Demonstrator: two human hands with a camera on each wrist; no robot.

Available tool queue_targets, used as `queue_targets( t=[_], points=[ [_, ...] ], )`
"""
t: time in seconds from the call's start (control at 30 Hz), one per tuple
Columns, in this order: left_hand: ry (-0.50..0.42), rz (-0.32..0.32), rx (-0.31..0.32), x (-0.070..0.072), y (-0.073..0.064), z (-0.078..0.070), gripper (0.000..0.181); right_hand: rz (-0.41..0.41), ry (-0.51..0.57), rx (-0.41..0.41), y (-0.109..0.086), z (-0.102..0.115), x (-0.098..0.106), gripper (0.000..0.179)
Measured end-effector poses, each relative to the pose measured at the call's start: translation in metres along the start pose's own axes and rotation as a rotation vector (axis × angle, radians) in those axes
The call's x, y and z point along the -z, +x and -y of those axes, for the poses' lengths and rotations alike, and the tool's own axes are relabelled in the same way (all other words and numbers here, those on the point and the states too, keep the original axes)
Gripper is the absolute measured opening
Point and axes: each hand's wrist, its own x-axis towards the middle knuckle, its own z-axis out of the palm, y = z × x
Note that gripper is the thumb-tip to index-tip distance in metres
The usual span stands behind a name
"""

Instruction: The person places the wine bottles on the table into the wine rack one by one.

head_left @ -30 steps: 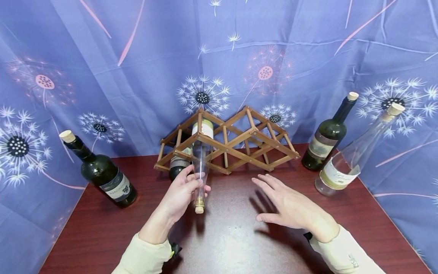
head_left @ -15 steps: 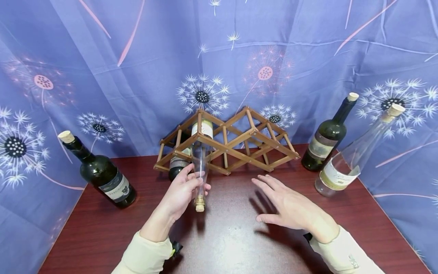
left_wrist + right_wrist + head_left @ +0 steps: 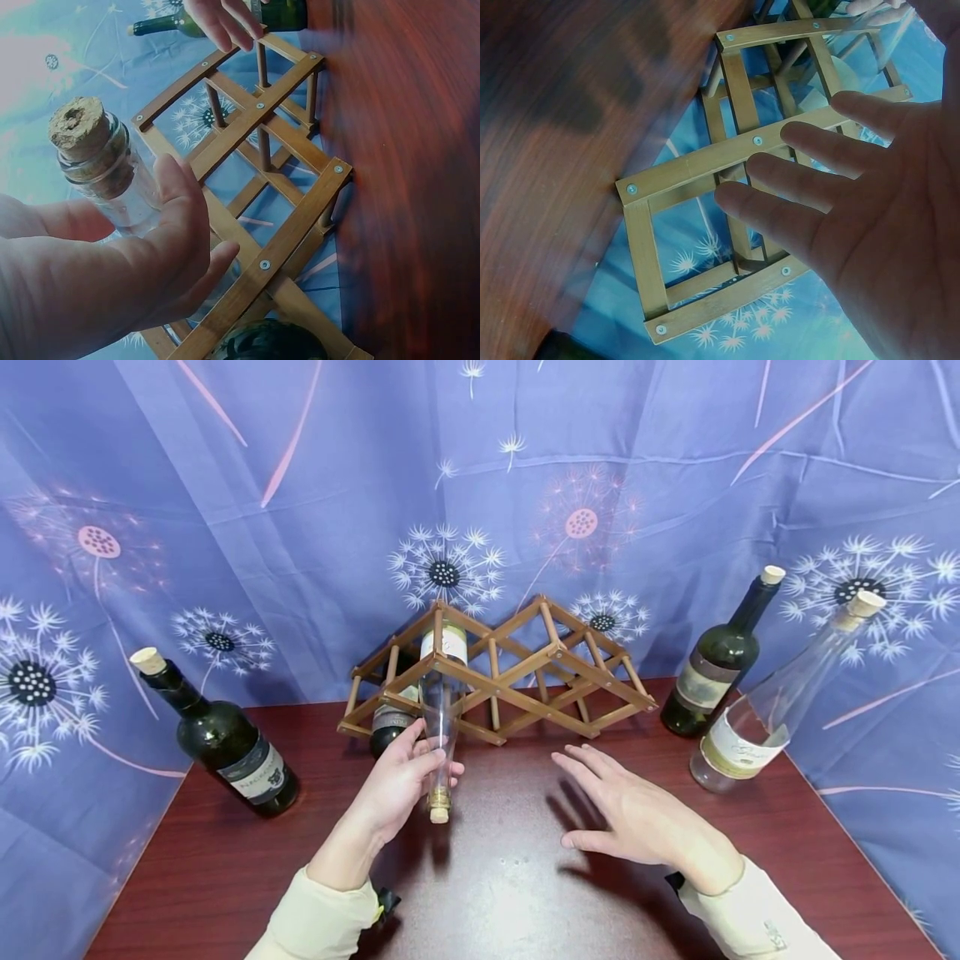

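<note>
My left hand (image 3: 397, 785) grips the neck of a clear glass wine bottle (image 3: 442, 718), thumb on top. The bottle lies in the upper left opening of a wooden lattice wine rack (image 3: 525, 667), its white label behind the front bars and its neck towards me. In the left wrist view, the bottle's cork (image 3: 77, 127) sticks out past the hand. Below and left, a dark wine bottle (image 3: 392, 722) lies in a lower opening, partly hidden. To the right of the held bottle, my right hand (image 3: 630, 806) hovers above the table, fingers spread and holding nothing.
A dark green corked bottle (image 3: 232, 747) stands at the left of the red-brown table (image 3: 510, 827). At the right stand another dark bottle (image 3: 712, 660) and a clear bottle (image 3: 750, 735). A blue dandelion-print cloth (image 3: 330, 552) hangs close behind the rack.
The clear bottle has slid very slightly deeper into the rack with my left hand still on its neck. My right hand has stayed in place.
</note>
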Motion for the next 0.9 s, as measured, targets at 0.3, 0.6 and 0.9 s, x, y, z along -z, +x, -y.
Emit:
queue_targets(
  t=[0.3, 0.6, 0.9],
  points=[
    [0.071, -0.043, -0.001, 0.0, -0.004, -0.002, 0.081, 0.001, -0.004, -0.005, 0.0, 0.0, 0.0, 0.102],
    [0.196, -0.102, -0.028, 0.002, -0.01, -0.009, 0.079, 0.015, 0.006, -0.004, -0.001, 0.0, 0.001, 0.101],
    [0.242, -0.197, -0.104, 0.008, -0.017, -0.02, 0.076, 0.008, 0.01, -0.001, 0.0, 0.0, 0.001, 0.101]
  ],
)
